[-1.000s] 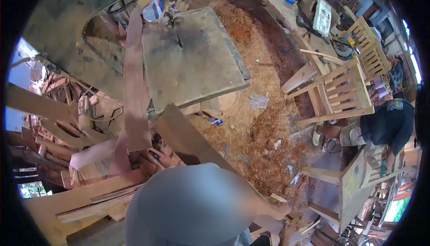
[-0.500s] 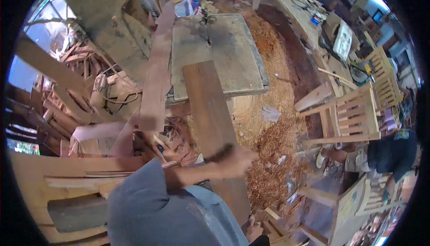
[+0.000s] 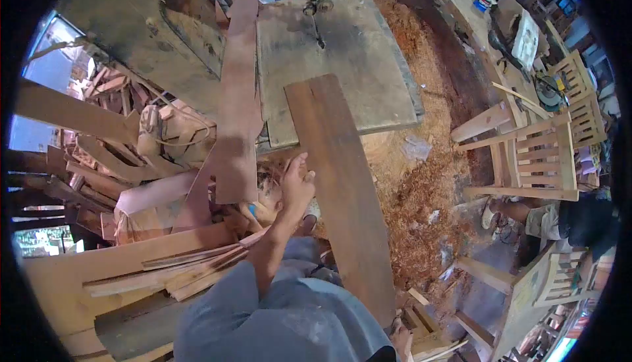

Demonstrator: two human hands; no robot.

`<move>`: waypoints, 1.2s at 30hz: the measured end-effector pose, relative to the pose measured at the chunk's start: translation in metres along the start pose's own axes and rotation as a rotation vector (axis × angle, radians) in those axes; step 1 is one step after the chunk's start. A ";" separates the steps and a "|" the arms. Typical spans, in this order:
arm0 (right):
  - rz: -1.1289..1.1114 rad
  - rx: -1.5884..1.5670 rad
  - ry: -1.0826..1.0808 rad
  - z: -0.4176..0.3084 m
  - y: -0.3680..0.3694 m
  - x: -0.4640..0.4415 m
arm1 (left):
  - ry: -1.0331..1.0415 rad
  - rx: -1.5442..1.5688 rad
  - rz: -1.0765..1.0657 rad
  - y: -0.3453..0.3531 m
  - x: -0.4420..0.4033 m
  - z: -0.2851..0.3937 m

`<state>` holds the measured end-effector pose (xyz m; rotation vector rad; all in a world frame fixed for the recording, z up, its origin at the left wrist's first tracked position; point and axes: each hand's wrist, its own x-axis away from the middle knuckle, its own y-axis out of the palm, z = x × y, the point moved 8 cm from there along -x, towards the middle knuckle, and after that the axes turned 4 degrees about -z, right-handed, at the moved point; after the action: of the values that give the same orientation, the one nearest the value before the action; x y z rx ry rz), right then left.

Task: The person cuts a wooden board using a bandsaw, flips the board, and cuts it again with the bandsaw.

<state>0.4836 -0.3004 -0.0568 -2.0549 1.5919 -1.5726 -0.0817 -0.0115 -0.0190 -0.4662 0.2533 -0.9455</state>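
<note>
Brown plank [image 3: 345, 187], left grip [image 3: 298, 183] half-open, empty beside it, right grip [image 3: 401, 339] unclear

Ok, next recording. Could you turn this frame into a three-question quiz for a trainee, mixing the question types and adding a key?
1. True or false: the left hand is beside the left edge of the dark board.
2. Multiple choice: which part of the dark board is the right hand nearest? A) the far end; B) the middle; C) the near end.
3. Fill in: as seen from the camera, the long reddish board runs along the ____ edge of the machine table.

Key:
1. True.
2. C.
3. Left.
</note>
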 end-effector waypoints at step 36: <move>-0.015 0.041 0.184 -0.035 0.057 -0.031 | 0.247 -0.319 -0.065 -0.008 -0.108 0.031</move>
<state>0.4223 -0.2857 -0.0959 -1.9557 1.5882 -1.8312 -0.1362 0.0822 0.0127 -0.6530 0.6217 -1.0320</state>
